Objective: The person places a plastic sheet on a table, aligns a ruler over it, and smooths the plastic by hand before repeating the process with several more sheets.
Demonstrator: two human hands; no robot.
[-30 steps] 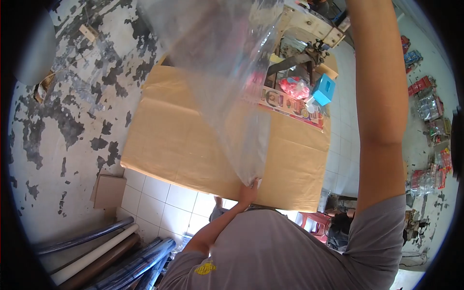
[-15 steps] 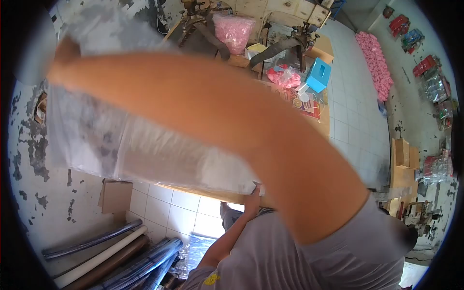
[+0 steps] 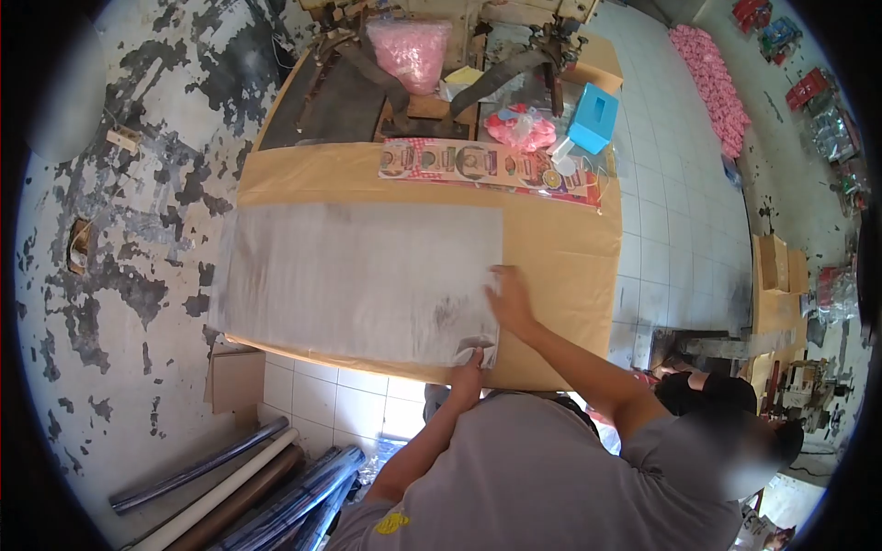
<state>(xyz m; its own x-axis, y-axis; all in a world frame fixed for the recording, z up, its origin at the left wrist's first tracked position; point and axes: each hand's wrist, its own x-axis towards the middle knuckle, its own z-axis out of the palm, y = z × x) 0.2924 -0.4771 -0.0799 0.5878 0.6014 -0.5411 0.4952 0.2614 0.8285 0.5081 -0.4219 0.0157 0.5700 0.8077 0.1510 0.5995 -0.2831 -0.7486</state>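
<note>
A wide, translucent plastic sheet (image 3: 358, 275) lies flat on the brown-covered table (image 3: 565, 266). At its near right corner my left hand (image 3: 469, 375) is closed on the sheet, thumb on top, and the plastic is slightly creased there. My right hand (image 3: 511, 301) is by the sheet's right edge with fingers apart, the fingertips over or touching the plastic; contact is hard to tell. Nothing shows in that hand.
Behind the sheet lie printed strips (image 3: 478, 163), a pink bundle (image 3: 524, 129) and a blue box (image 3: 593, 118). A bag of pink material (image 3: 409, 55) stands among metal machine arms (image 3: 501, 84). Rolls (image 3: 230, 491) lie at lower left. Another person (image 3: 707, 390) is at right.
My right arm has swung back from the far left to the sheet's right edge. The sheet, raised at the left before, now lies flat. My left hand stays at the near corner.
</note>
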